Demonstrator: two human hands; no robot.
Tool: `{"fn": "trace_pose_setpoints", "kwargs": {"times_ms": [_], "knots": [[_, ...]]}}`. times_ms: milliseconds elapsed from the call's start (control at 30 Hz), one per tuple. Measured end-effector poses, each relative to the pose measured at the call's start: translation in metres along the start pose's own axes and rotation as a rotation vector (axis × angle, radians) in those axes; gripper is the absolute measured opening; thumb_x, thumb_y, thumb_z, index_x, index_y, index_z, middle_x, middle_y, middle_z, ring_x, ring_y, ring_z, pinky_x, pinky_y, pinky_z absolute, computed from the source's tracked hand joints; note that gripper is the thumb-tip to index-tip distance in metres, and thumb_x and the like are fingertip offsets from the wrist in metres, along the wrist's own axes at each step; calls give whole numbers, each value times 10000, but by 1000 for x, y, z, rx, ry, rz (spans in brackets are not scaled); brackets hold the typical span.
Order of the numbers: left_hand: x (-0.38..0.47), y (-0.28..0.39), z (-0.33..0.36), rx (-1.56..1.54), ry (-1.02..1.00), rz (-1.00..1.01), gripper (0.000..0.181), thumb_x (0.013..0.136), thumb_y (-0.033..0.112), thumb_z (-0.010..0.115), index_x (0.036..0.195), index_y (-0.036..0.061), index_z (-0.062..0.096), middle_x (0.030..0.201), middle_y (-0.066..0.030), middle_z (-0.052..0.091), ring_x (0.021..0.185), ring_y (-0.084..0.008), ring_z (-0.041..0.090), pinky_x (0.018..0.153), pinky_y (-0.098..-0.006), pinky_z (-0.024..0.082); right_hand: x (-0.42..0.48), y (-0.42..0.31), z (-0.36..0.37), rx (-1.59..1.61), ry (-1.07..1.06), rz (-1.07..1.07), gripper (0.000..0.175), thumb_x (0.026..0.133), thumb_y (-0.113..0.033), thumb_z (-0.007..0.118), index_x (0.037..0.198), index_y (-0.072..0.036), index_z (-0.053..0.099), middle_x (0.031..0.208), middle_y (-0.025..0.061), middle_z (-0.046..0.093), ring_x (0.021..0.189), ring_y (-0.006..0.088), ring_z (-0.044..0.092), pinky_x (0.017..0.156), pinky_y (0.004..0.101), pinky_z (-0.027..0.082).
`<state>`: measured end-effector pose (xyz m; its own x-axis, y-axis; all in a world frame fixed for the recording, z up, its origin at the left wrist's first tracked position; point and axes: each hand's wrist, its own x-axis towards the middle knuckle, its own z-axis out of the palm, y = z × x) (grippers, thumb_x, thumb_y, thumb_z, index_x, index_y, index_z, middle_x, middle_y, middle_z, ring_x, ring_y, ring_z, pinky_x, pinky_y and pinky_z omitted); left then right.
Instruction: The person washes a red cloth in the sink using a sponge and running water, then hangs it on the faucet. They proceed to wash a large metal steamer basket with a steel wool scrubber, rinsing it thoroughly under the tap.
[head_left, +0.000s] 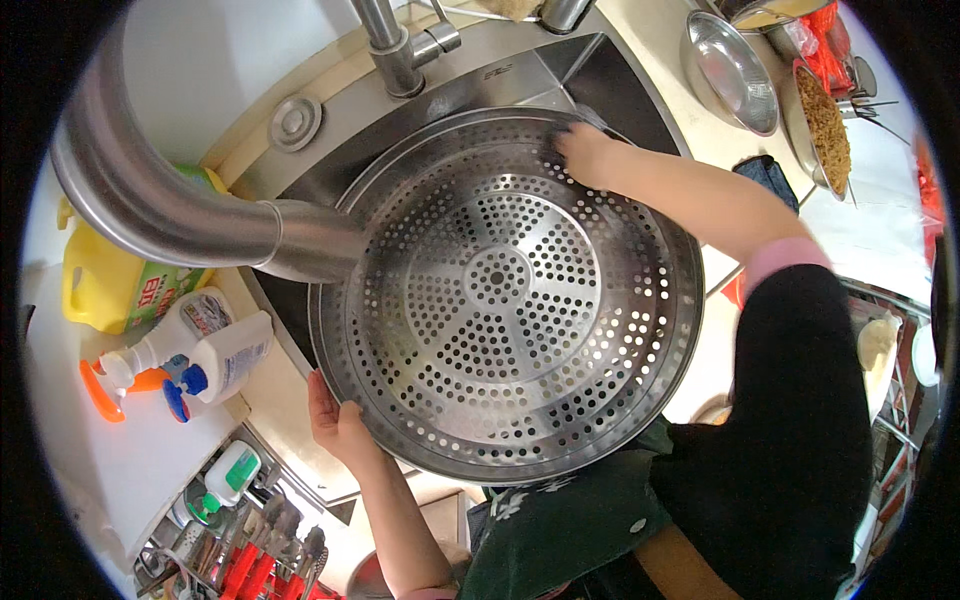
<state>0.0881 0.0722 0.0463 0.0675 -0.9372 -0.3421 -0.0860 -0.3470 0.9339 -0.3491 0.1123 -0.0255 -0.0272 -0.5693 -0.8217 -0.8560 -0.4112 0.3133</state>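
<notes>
A large round stainless-steel steamer tray (499, 277) with many punched holes lies tilted over the dark sink (615, 90). At its lower left rim, my left hand (341, 427) grips the edge with the thumb on the inner side. Against the upper right inner wall, my right hand (585, 154) presses a dark scrubber (556, 142), blurred and partly hidden by the fingers. The curved metal spout (277, 232) of a tap reaches in from the left, its end over the tray's left side.
Behind the sink stands the tap base (401, 67), with a drain plug (295, 124) beside it. A yellow jug (105, 270) and a spray bottle (165, 330) stand left. A steel bowl (731, 71) and a bowl of brown crumbly food (825, 131) sit right. Utensils (270, 540) fill the lower left.
</notes>
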Motion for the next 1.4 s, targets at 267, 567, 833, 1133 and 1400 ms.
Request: {"fn": "trace_pose_setpoints", "kwargs": {"times_ms": [267,567,833,1133,1400], "knots": [[2,-6,-7,40,9,28,613,661,-100,361,1271,-129,413,1256,-210,507,1133,-253,533,958,-312,414,-181,-110,-39,682,-140,-516,548,845,-100,511,1328,84,327,1330,327,335,1172,360,460,937,428,449],[-11,45,42,768,-319,542,402,765,-61,445,1153,-57,552,1125,-192,597,1033,-267,588,884,-326,453,-40,0,10,912,207,36,214,726,27,569,924,59,642,941,270,618,914,390,613,741,420,515],[54,95,298,640,-462,989,588,830,55,490,1357,-73,262,1306,-297,407,1231,-409,392,1030,-396,311,-36,-29,-46,1190,719,-236,258,706,9,525,949,64,594,965,257,606,947,397,584,813,431,490],[104,80,362,1079,-437,939,762,767,132,502,1415,-33,137,1386,-301,297,1303,-379,308,1088,-516,186,-48,-8,-23,1474,534,-409,471,699,19,504,1167,29,549,1121,244,575,1058,349,556,913,361,429],[-75,110,146,555,-705,451,381,835,14,526,1214,-17,517,1133,-167,611,1039,-242,604,906,-335,455,47,-41,-77,2207,-16,-398,351,731,98,502,1072,71,579,958,112,603,775,205,590,631,367,498]]}}
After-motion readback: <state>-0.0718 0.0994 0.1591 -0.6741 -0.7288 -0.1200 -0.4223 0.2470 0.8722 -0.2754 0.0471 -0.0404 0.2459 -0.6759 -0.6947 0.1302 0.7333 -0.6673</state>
